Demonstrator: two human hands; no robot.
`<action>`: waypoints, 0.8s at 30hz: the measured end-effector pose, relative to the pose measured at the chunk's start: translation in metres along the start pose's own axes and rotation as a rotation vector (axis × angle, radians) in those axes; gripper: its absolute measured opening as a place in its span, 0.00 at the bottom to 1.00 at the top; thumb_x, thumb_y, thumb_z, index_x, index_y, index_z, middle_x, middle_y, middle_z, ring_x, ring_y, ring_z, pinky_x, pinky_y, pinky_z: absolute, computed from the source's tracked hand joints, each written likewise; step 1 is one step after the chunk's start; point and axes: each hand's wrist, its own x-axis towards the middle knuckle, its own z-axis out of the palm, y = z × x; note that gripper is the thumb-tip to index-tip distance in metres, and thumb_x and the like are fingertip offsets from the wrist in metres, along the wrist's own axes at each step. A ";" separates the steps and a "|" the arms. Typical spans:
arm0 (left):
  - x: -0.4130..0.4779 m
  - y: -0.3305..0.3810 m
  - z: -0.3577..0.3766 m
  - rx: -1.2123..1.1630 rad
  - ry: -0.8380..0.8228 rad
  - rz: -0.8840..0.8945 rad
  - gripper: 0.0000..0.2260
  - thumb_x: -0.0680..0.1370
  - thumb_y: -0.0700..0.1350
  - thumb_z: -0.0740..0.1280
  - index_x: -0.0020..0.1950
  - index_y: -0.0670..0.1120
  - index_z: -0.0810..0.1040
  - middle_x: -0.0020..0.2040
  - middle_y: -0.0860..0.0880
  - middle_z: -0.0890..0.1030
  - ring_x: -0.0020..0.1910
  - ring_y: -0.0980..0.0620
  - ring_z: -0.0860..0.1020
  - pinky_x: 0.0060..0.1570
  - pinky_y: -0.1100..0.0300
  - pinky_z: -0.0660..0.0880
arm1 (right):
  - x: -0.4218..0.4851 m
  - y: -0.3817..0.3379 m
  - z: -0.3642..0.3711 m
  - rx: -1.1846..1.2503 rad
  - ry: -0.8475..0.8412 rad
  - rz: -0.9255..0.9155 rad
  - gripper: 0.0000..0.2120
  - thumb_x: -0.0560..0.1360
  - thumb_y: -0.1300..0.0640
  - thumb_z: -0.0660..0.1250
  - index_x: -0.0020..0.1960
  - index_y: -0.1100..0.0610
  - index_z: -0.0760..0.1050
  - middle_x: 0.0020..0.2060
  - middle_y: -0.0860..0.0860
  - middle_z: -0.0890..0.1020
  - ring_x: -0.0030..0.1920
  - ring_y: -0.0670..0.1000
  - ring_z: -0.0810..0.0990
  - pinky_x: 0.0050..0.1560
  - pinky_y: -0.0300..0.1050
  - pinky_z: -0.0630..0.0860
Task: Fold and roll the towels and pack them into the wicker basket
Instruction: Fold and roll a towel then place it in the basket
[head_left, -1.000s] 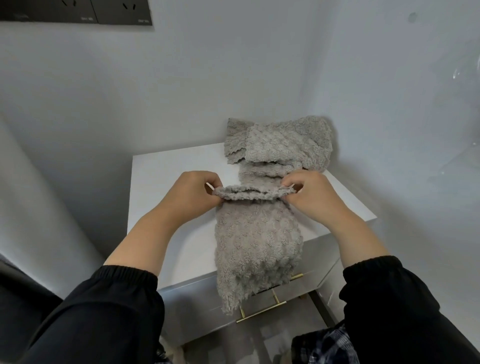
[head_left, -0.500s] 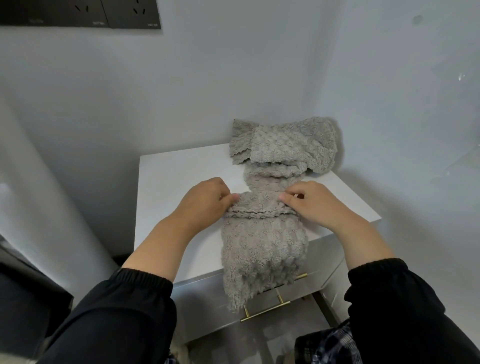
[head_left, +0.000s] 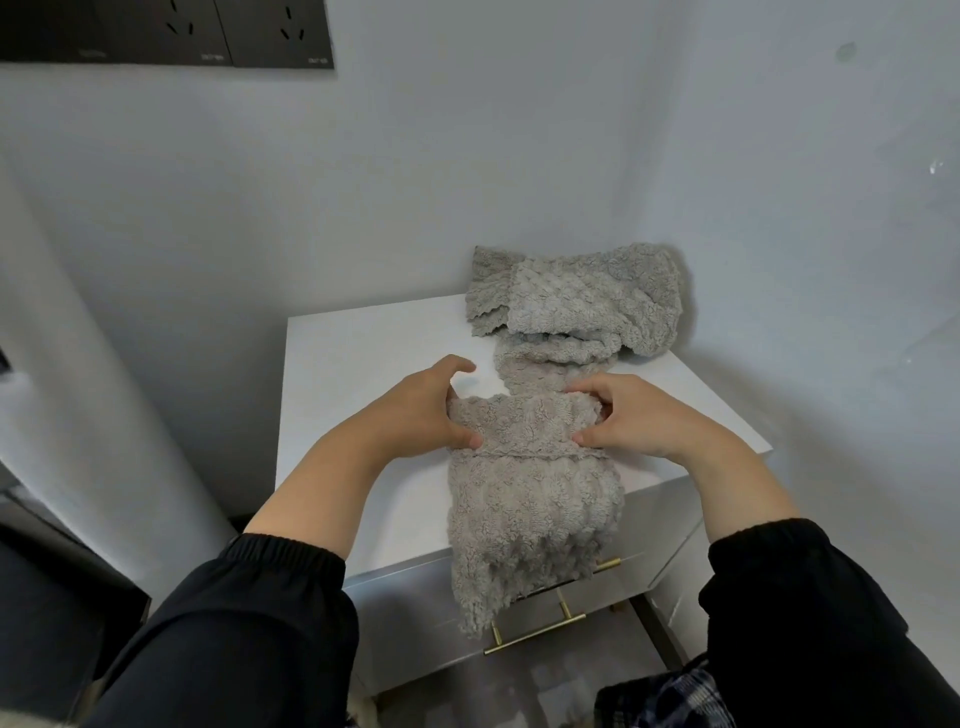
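Grey towel (head_left: 530, 483) lay on the white cabinet (head_left: 363, 353); left hand (head_left: 421, 410) and right hand (head_left: 639, 415) gripped its rolled end, fingers curled round it.

- Top (head_left: 353, 374): bare stretch left of towel (head_left: 530, 499), running from the left edge to the back wall (head_left: 415, 182).
- Back right corner: filled by heap (head_left: 587, 301), close to right wall (head_left: 805, 260).
- Centre: blocked by left hand (head_left: 421, 410) and right hand (head_left: 639, 415), both gripping the towel.
- Right of right hand: narrow bare strip.

Left hand (head_left: 415, 410): grips rolled fluffy grey fabric towel (head_left: 530, 493)
Right hand (head_left: 644, 418): grips it opposite
White flat tabletop (head_left: 358, 353): beneath both hands
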 end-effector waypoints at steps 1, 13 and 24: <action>0.001 0.000 0.000 0.023 -0.013 -0.013 0.32 0.70 0.48 0.76 0.70 0.52 0.66 0.54 0.49 0.73 0.48 0.52 0.73 0.47 0.61 0.68 | 0.001 -0.001 0.000 0.002 -0.007 0.001 0.14 0.70 0.61 0.74 0.54 0.54 0.78 0.48 0.49 0.81 0.49 0.49 0.78 0.52 0.41 0.73; 0.019 0.006 0.012 0.137 0.515 0.070 0.05 0.71 0.40 0.69 0.44 0.46 0.74 0.42 0.51 0.73 0.42 0.49 0.71 0.37 0.57 0.63 | 0.020 -0.009 0.019 0.083 0.573 -0.107 0.08 0.70 0.62 0.72 0.46 0.52 0.78 0.40 0.48 0.79 0.41 0.48 0.75 0.36 0.37 0.66; 0.007 -0.001 -0.001 0.090 0.276 0.183 0.10 0.69 0.37 0.72 0.44 0.49 0.75 0.43 0.52 0.77 0.45 0.50 0.75 0.44 0.55 0.71 | 0.004 -0.004 0.004 -0.048 0.342 -0.114 0.12 0.68 0.61 0.75 0.43 0.49 0.74 0.45 0.47 0.78 0.45 0.49 0.74 0.40 0.34 0.67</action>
